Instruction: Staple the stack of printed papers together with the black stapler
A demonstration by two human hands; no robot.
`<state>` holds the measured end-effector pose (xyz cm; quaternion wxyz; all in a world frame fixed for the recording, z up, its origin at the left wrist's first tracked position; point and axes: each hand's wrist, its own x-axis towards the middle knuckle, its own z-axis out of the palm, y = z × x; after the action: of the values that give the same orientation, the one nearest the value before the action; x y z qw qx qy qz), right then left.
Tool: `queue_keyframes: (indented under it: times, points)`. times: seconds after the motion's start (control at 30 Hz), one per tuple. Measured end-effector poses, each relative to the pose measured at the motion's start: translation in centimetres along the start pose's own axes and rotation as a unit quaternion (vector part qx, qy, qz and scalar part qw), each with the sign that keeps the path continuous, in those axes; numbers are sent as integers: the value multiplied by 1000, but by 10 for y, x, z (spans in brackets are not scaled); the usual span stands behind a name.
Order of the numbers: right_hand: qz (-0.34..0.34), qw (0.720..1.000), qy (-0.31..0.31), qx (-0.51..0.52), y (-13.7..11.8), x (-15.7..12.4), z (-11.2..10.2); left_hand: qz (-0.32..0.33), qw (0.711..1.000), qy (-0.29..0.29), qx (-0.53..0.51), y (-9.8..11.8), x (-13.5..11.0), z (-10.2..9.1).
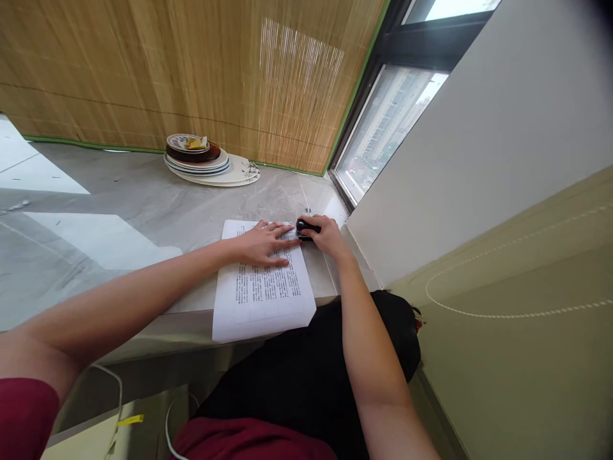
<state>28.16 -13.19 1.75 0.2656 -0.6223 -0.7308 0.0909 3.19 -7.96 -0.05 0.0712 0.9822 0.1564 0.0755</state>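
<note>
A sheaf of printed white paper (265, 306) lies on the grey stone ledge, its near end jutting out past the front edge. Spread flat across the upper part of the print is my left hand (263, 243), fingers apart and pressing on the sheet. My right hand (328, 236) is wrapped round a black stapler (306, 228) at the upper right edge of the paper. The stapler's front end meets that edge close to my left fingertips. Whether its jaw is pressed down is too small to tell.
A stack of plates (201, 167) stands at the back of the ledge (138, 191), before a bamboo blind (191, 70). To the right are a window (383, 121) and a white wall (479, 128). A white cable (167, 425) hangs below the ledge.
</note>
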Motion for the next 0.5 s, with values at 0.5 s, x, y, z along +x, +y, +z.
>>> queue_keyframes:
  times: [0.5]
  points:
    - [12,999,-17,-41,-7,-1,0,-9,999,11,-37,-2,0,3]
